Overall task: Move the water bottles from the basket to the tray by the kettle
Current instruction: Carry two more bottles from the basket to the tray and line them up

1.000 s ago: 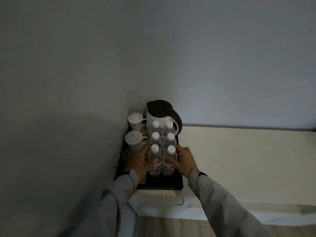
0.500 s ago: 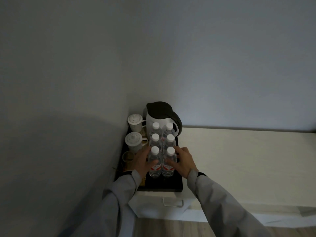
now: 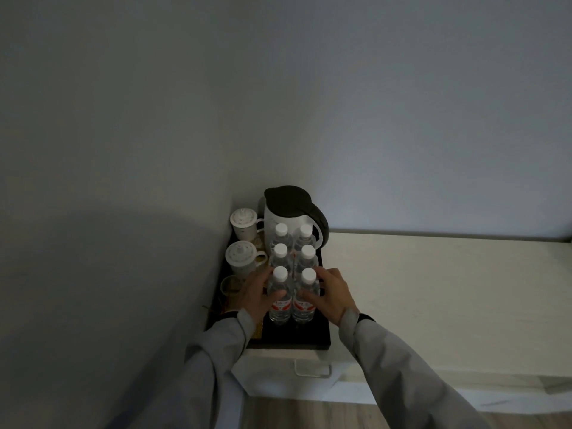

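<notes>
Several clear water bottles with white caps stand upright in two rows on a black tray [image 3: 297, 339], in front of a white kettle with a dark lid [image 3: 289, 209]. My left hand [image 3: 258, 294] wraps the front left bottle [image 3: 280, 305]. My right hand [image 3: 329, 297] wraps the front right bottle [image 3: 305, 306]. Both front bottles carry red and white labels and rest on the tray. No basket is in view.
Two lidded white cups [image 3: 243, 258] and a small glass [image 3: 230, 284] stand on the tray's left side, against the wall. The tray sits at the left end of a white counter [image 3: 433, 289], above a drawer handle [image 3: 311, 368]. Wood floor shows below.
Both hands stay on the two front bottles, which have hardly shifted. The view has tilted slightly.
</notes>
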Demonstrator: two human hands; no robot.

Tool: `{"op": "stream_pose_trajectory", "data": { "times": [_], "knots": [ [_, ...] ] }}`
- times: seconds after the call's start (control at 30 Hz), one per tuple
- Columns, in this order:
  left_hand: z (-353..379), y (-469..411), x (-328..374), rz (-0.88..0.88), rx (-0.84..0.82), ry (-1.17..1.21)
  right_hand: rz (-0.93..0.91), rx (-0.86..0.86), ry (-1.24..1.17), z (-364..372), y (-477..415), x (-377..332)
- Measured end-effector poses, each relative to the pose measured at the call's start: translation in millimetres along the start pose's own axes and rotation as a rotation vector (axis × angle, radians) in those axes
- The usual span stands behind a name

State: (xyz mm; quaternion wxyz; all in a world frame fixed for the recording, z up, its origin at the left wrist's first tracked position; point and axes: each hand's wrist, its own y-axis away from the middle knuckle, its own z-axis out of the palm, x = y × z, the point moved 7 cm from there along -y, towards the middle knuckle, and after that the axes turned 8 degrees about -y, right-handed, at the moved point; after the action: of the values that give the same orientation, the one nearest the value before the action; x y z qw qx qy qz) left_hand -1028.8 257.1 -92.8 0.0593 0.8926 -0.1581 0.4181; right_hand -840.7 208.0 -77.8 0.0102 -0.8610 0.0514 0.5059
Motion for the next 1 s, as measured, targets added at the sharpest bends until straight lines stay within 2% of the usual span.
{"op": "stream_pose_trajectory", "data": {
  "times": [1.0],
  "knots": [
    [-4.1, 6.3, 7.8, 0.023, 0.023, -0.048, 0.020, -0.008, 0.006, 1.8, 1.0, -2.1]
  ]
}}
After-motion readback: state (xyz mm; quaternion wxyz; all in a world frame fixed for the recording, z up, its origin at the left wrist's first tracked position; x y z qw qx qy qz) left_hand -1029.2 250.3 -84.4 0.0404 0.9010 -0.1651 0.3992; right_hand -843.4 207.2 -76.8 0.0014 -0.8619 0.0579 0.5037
